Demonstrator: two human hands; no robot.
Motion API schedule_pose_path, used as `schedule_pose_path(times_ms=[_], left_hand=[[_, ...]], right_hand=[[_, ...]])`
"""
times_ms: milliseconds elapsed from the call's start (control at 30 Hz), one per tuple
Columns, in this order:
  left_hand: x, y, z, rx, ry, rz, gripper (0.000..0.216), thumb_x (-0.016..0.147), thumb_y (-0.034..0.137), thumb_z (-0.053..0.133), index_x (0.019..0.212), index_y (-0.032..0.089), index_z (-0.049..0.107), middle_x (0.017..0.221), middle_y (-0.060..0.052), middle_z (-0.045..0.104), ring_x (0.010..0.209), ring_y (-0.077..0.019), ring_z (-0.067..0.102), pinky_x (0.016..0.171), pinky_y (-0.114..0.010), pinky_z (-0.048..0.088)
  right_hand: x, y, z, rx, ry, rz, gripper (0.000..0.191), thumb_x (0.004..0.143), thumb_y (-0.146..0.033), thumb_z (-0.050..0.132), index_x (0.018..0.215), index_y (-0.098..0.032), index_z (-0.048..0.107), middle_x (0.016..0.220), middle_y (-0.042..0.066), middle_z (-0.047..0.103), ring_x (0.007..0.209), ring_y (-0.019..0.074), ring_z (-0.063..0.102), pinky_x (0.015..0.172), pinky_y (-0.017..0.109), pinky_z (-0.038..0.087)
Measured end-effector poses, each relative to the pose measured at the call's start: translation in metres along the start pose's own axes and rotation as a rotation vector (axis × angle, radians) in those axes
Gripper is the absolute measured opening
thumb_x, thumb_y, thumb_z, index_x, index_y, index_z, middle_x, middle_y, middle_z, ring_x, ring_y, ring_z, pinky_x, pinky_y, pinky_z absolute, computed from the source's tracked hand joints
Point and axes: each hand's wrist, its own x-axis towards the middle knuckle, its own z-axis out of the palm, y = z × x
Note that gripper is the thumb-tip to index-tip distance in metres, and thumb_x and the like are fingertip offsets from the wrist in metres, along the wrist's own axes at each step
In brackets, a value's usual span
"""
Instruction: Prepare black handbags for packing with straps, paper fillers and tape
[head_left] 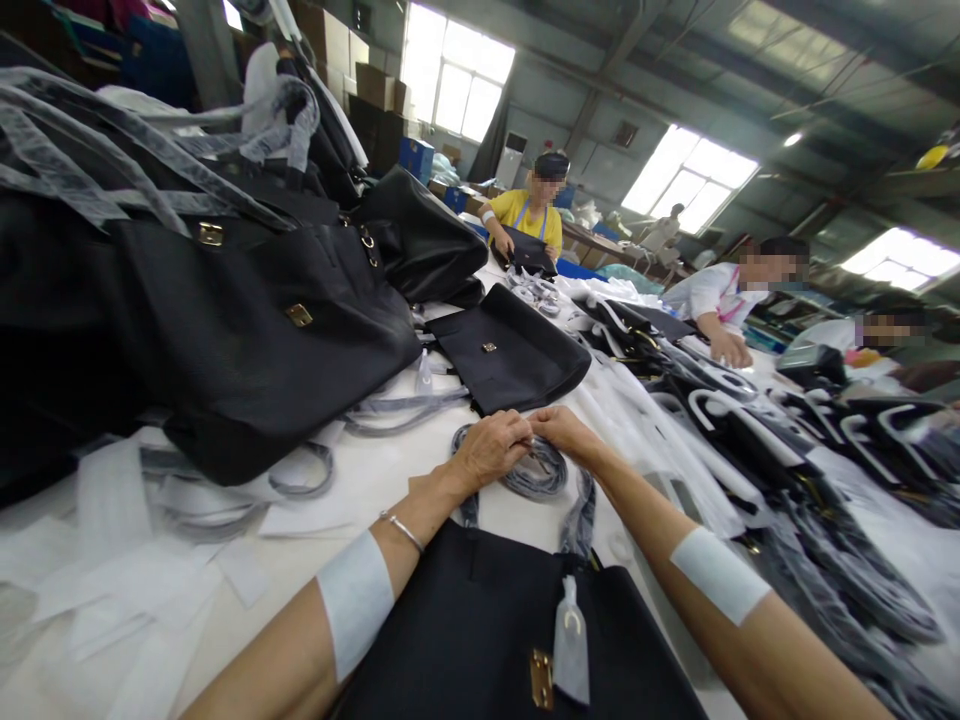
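Both of my hands meet over a coiled strap (551, 482) wrapped in clear plastic. My left hand (491, 447) is closed, its fingers pinching at the coil's upper edge. Fingertip to fingertip with it, my right hand (564, 430) is also closed in a pinch there. The exact bit between the fingers is hidden. Nearest me lies a black handbag (480, 620), its plastic-wrapped handles reaching up towards the coil. On its front are a gold clasp (541, 680) and a tag in a pale cover (571, 640).
Another black bag (510, 350) lies flat just beyond my hands. Large black bags (262, 330) are piled at left, above white paper sheets (112, 590). Rows of bags with wrapped handles (735, 430) fill the right side. A person in yellow (525, 215) and others work across the table.
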Motion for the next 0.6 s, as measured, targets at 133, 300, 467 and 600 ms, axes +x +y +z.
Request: schedule_pose_path(times_ms=[133,300,467,600], left_hand=[[0.002,0.000,0.002,-0.016,-0.030,-0.086,0.006,0.089,0.021,0.054,0.092,0.020,0.059,0.095,-0.001,0.058,0.093,-0.0156,0.053,0.086,-0.027,0.041],[0.002,0.002,0.006,-0.013,-0.044,-0.168,0.005,0.089,0.020,0.051,0.092,0.019,0.055,0.094,-0.002,0.060,0.090,-0.0159,0.055,0.083,-0.026,0.042],[0.002,0.001,0.009,-0.016,-0.067,-0.253,0.004,0.088,0.024,0.053,0.090,0.020,0.053,0.090,-0.001,0.061,0.086,-0.0168,0.058,0.077,-0.027,0.043],[0.004,0.001,0.007,-0.033,-0.067,-0.311,0.009,0.083,0.021,0.057,0.090,0.021,0.051,0.090,-0.001,0.061,0.083,-0.0163,0.058,0.073,-0.026,0.042]], right_hand=[[-0.003,0.003,0.008,-0.058,0.125,-0.069,0.020,0.062,-0.032,0.066,0.069,-0.014,0.071,0.065,0.002,0.066,0.061,0.0136,0.055,0.055,0.023,0.041],[-0.015,0.014,0.019,-0.045,0.162,-0.125,0.026,0.069,-0.039,0.060,0.073,-0.015,0.070,0.069,0.003,0.065,0.064,0.0141,0.054,0.059,0.024,0.041],[-0.029,0.011,0.007,0.010,-0.086,-0.122,0.033,0.067,-0.041,0.063,0.082,-0.013,0.070,0.074,0.004,0.067,0.067,0.0149,0.056,0.065,0.027,0.046],[-0.039,0.005,0.003,0.028,-0.267,-0.182,0.040,0.060,-0.032,0.073,0.095,-0.015,0.066,0.087,0.003,0.066,0.081,0.0172,0.059,0.075,0.028,0.047]])
